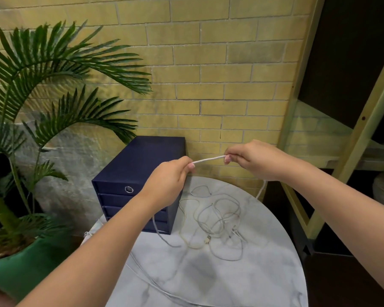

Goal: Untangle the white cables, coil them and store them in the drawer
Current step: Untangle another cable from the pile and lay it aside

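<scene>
A thick white braided cable (208, 160) is stretched taut between my two hands, raised above the table. My left hand (171, 180) pinches one side of it and my right hand (251, 159) pinches the other. The cable's ends hang down below each hand toward the table. A loose tangle of thin white cables (217, 220) lies on the round marble table (264, 273), to the right of a dark blue drawer unit (129, 173). All the drawers look closed; the top one has a round ring pull.
A potted palm in a green pot (20, 269) stands left of the table. A yellow brick wall is behind. A pale green shelf frame (302, 120) rises on the right. Another white cable runs across the table's near left part.
</scene>
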`<state>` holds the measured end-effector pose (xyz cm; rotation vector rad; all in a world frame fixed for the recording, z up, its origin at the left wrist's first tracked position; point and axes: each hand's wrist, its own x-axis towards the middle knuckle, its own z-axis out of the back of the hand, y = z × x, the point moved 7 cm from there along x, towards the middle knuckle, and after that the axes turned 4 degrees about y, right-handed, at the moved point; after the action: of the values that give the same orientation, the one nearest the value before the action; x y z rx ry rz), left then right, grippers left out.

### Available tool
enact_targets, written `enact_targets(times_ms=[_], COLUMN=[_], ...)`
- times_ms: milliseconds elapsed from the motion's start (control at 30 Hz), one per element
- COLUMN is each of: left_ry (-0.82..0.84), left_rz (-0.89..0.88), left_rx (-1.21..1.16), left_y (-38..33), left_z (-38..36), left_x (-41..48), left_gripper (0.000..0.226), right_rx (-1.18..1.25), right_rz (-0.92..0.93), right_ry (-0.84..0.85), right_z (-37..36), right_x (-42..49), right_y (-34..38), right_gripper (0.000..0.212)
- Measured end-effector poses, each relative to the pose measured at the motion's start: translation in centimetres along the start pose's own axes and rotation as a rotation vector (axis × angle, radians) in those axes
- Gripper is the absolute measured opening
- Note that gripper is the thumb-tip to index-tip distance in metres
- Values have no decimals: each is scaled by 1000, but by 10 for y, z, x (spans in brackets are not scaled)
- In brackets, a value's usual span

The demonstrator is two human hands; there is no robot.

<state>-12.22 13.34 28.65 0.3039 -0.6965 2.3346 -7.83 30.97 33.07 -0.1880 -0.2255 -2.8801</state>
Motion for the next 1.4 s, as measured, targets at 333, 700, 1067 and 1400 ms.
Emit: enact_targets(times_ms=[333,700,1067,1400], left_ry=[-128,67,27,-8], left_rz=[82,24,-159,-58], left_rx=[-34,-216,-49,-123], left_y=[42,-1,-27,15], left_z=[33,18,14,35], left_x=[-8,5,14,5], left_gripper=[25,18,23,22], right_rx=[-26,62,-56,39], right_rz=[-85,-16,34,-71], right_ry=[0,-46,59,34], right_z=[3,9,-3,5], right_x=[-11,-5,-10,-23], right_y=[-31,-7,11,-43], right_gripper=[26,25,23,30])
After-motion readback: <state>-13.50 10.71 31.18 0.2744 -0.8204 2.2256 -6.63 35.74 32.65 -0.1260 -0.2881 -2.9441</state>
